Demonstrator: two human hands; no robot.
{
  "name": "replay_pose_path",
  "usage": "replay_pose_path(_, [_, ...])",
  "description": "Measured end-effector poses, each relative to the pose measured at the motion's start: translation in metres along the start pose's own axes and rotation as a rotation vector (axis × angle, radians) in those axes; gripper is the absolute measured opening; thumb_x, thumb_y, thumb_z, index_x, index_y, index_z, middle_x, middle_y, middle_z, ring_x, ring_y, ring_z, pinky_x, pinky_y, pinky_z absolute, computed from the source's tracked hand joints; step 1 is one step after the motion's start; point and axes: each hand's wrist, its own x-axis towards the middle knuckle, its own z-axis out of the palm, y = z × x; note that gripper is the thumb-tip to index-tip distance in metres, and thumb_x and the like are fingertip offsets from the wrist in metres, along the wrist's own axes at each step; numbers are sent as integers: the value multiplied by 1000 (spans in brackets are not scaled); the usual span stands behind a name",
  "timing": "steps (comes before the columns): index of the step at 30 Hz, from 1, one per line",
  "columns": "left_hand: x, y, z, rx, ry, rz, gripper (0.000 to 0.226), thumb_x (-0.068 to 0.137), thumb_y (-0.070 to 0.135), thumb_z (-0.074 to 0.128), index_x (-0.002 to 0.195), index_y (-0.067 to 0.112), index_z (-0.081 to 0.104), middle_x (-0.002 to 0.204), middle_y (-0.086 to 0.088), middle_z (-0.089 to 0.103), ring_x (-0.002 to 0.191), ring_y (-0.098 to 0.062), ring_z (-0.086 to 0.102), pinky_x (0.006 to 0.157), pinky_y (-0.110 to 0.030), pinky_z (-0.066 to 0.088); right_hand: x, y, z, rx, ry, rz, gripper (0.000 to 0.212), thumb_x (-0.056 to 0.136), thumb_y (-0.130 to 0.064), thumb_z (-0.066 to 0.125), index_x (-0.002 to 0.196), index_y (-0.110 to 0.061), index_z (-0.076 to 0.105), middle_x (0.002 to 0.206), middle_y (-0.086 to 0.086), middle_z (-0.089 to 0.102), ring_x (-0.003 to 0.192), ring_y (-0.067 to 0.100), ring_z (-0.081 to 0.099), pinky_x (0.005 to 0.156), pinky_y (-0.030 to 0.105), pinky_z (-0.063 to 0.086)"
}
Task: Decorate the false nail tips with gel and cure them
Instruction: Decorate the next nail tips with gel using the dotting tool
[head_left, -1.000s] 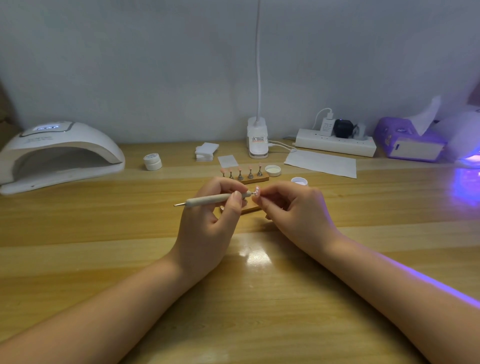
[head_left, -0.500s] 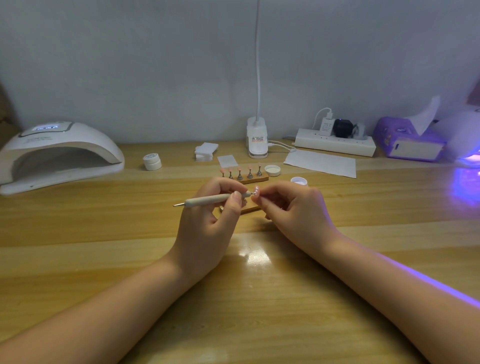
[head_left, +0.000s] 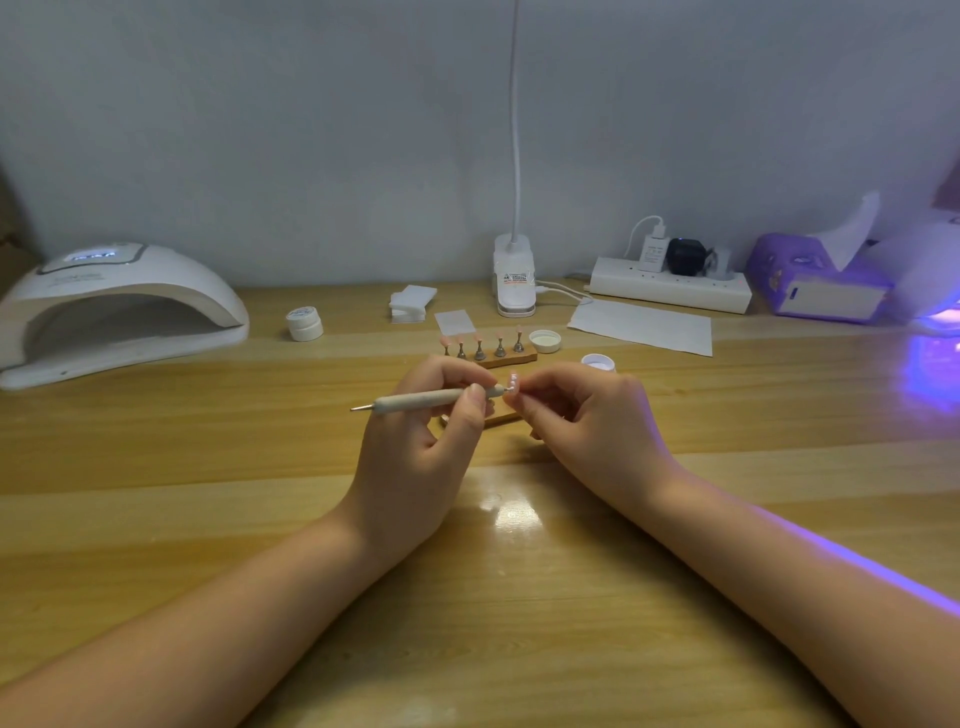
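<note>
One small pale false nail tip (head_left: 513, 383) sits pinched at the curled fingertips of the right hand (head_left: 582, 421), too tiny to read its pattern. Left hand (head_left: 421, 441) grips a slim beige dotting pen (head_left: 431, 400), its working end touching the tip, metal point (head_left: 358, 408) sticking out left. Behind, a wooden stand with pink tips on metal posts (head_left: 491, 349) is partly hidden by fingers; a second wooden block (head_left: 501, 418) peeks out below them. White dome curing lamp (head_left: 114, 306) is cut off at the left edge

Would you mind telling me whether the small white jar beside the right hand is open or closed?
Open: the jar has no cap, and a white lid lies apart.
</note>
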Motion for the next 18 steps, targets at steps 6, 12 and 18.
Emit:
replay_pose_path(6, [0, 1, 0, -17, -14, 16, 12, 89, 29, 51, 94, 26, 62, 87, 4, 66, 84, -17, 65, 75, -39, 54, 0, -1, -1, -2, -2, -8, 15, 85, -13, 72, 100, -11, 74, 83, -6, 70, 70, 8, 65, 67, 32, 57])
replay_pose_path(12, [0, 1, 0, -1, -12, 21, 11, 91, 21, 53, 93, 26, 62, 86, 4, 66, 83, -18, 65, 74, -41, 54, 0, -1, -1, -8, -7, -13, 16, 85, -13, 71, 101, -12, 74, 82, -7, 69, 70, 7, 65, 67, 29, 56])
replay_pose_path(18, [0, 1, 0, -31, 53, 43, 11, 91, 18, 52, 94, 24, 61, 87, 2, 67, 84, -15, 66, 75, -34, 55, 0, -1, 0, 1, 16, -2, 13, 85, -13, 72, 97, -12, 74, 80, -7, 70, 69, 8, 65, 67, 30, 56])
